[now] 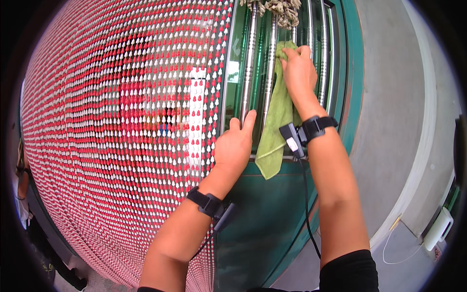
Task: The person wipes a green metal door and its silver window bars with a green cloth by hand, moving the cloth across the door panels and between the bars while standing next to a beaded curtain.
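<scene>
A green cloth [277, 106] hangs down in front of the shiny metal window bars [270, 62], its lower corner below the window's bottom edge. My right hand [301, 73] pinches the bunched upper part of this cloth. My left hand [235, 146] is lower and to the left, closed around the lower part of a metal bar [250, 54]; some of its fingers are hidden from view. Both wrists wear black straps with small devices, and a cable runs down from the right one.
A red and white bead curtain [127, 146] fills the left side. Dried brown material [282, 12] hangs at the top of the bars. The green door panel [259, 219] lies below, a grey wall [386, 91] to the right. At far left stands another person [36, 233], partly seen.
</scene>
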Tool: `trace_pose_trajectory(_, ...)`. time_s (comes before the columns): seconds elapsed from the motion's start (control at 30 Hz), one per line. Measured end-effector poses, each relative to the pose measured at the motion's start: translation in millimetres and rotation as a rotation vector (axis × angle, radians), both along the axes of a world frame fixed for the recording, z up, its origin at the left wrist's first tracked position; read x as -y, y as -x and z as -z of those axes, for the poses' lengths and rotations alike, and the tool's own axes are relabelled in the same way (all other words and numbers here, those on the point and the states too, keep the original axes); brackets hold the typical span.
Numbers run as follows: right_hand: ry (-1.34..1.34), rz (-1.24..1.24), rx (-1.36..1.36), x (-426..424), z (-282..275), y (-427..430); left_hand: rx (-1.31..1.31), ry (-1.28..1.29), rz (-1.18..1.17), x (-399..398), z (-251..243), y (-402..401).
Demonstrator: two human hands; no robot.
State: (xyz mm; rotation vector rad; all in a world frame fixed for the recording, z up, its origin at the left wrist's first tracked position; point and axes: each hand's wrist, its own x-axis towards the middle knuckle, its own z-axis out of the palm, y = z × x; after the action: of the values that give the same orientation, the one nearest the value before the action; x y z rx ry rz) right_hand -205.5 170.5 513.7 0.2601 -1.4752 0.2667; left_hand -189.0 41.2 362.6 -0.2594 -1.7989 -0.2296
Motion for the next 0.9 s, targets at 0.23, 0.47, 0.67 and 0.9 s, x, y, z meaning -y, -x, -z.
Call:
trace_pose_trajectory(0.23, -0.025, 0.056, -0.071, -2.2, -66.3, 13.5, 0.002, -0.025, 0.02, 3.4, 2.3, -0.6)
trace_pose_trajectory(0.47, 0.008, 0.002, -0.184, -6.0, -113.4, 33.3, -0.044, -0.021, 0.002, 4.2, 3.0, 1.5)
trace_pose_trajectory(0.67, 0.037, -0.101, -0.185, -21.3, -151.1, 44.9, -0.042, -0.022, -0.001, 0.5, 1.7, -3.2)
trace_pose_trajectory(0.9, -0.175, -0.033, -0.117, -14.3, -111.2, 21.8, -0.048, -0.026, -0.021, 4.2, 3.5, -0.8)
